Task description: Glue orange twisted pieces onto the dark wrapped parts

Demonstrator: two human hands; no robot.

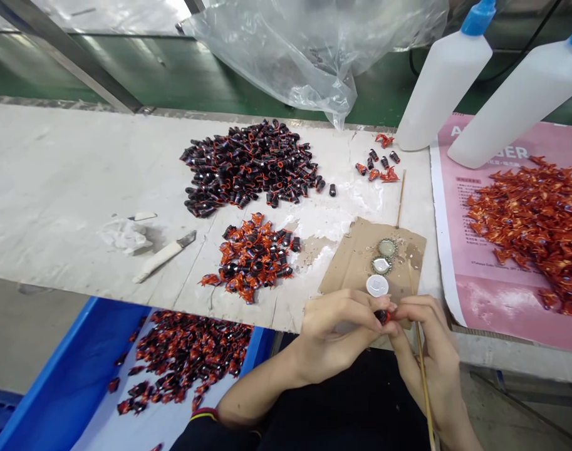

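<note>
My left hand [337,332] and my right hand [429,341] meet at the table's front edge, both pinched on one small dark-and-orange piece [382,316]. A thin wooden stick [424,382] also runs down through my right hand's fingers. Just beyond the hands lies a brown cardboard scrap [351,257] carrying three bottle caps [380,265]. A small heap of orange-winged pieces [252,257] lies left of the cardboard. Behind it spreads a big heap of dark tube pieces [250,166].
Two white squeeze bottles [443,81] with blue caps stand at the back right. A pink sheet [478,275] holds orange scraps [534,219]. A white-handled knife [163,255] and crumpled tissue [123,235] lie at the left. A blue bin [69,382] below holds finished pieces. A clear plastic bag [314,50] hangs behind.
</note>
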